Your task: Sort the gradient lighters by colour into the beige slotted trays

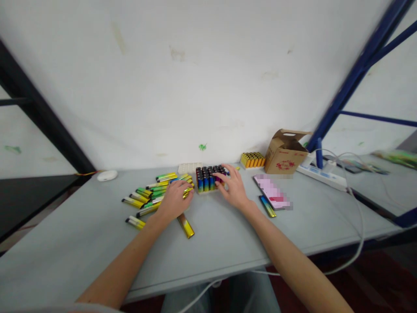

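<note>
My left hand (174,200) lies over a spread of loose slim metallic sticks (146,195) in yellow, green and gold, and its fingers close on a gold-yellow stick (187,193). My right hand (233,187) rests with fingers apart against the right side of a block of upright sticks (204,179), which have black tops and blue-to-gold bodies and stand in a pale holder. Below my left hand, a gold stick (185,226) lies alone on the table. Part of the block is hidden behind my right fingers.
A white perforated tray (186,168) and a block of upright orange-gold sticks (252,160) stand at the back. Further right are a cardboard box (285,153), a blurred pink item (272,191), a gradient stick (267,206), a power strip (321,176) and a blue metal frame (358,74).
</note>
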`<control>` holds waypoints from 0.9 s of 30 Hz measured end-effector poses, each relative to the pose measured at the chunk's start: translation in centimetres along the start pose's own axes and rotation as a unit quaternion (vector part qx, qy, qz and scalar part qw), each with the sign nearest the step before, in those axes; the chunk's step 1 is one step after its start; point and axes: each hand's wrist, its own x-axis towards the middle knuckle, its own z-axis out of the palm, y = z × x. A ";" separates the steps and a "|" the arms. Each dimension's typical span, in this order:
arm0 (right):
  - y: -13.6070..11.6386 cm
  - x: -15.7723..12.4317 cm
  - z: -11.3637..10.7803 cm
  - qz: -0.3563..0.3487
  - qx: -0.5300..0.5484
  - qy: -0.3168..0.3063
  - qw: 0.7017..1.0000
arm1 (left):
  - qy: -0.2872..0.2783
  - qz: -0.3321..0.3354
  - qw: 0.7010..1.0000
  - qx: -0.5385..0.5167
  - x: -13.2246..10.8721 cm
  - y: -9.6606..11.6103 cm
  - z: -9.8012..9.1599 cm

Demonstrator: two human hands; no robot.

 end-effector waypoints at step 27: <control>5.6 -0.5 0.4 0.234 -0.180 -0.172 0.940 | -0.021 0.081 0.996 -0.011 -0.4 1.0 0.4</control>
